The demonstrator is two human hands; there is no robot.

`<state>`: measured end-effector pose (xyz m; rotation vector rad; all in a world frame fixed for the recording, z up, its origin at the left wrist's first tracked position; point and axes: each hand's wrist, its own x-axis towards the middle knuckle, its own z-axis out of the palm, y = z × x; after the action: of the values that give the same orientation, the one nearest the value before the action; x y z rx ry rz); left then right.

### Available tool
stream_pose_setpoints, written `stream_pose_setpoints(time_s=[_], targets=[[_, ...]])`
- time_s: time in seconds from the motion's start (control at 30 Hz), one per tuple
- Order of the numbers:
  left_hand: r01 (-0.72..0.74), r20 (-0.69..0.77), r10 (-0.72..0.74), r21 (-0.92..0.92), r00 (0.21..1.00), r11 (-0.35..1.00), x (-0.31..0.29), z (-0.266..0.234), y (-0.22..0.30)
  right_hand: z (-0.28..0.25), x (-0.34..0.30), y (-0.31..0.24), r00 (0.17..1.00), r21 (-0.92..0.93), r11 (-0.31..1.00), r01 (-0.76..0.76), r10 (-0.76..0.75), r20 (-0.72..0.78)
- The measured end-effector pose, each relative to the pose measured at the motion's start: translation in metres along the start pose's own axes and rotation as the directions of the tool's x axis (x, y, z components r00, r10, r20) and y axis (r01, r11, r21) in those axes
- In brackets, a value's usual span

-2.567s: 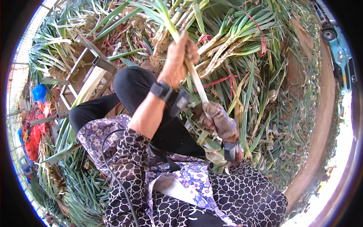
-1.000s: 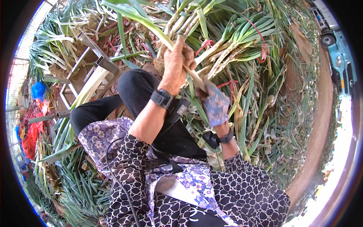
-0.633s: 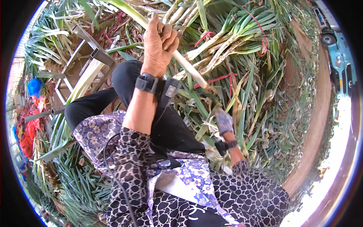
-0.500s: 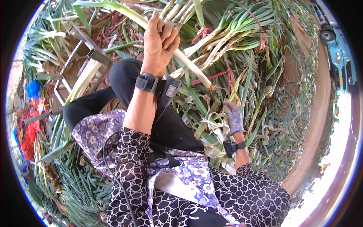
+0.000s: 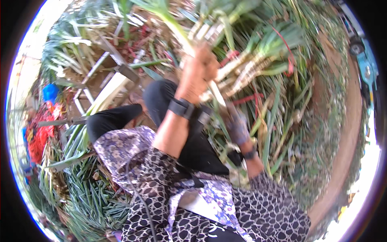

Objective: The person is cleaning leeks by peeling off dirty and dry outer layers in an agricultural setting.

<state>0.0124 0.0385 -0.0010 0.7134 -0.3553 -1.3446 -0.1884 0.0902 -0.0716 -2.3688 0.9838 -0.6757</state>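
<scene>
"What does the left hand hold?"
"The leek, fist wrapped around its stalk."
"And the right hand?"
"Gloved, beside the leek's near end; blur hides its grip."
"The leek's axis?"
"Far left to near right, a tied bundle to its right."

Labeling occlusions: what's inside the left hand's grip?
A green onion: its green part shows above the bare left hand, some white shaft below. The hand covers the section between. Its root end can't be made out at the gloved right hand.
</scene>
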Motion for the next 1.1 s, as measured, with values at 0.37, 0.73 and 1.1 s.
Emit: stream_pose_setpoints(time_s=[0.37,0.73,1.1], targets=[[0.079,-0.107,-0.08,-0.013,0.991,0.997,-0.014,0.038,-0.023,-0.04,-0.082,-0.024,0.727,0.552,0.63,-0.545,0.684,-0.062],[-0.493,-0.283,0.611,0.39,0.739,0.777,0.015,-0.004,0.004,0.019,0.137,0.025,0.887,-0.207,0.863,0.461,-0.455,0.079],[-0.563,-0.625,0.553,0.211,0.551,0.799,0.006,-0.071,0.039,0.13,0.282,-0.025,0.693,-0.104,0.692,0.714,-0.677,0.25]])
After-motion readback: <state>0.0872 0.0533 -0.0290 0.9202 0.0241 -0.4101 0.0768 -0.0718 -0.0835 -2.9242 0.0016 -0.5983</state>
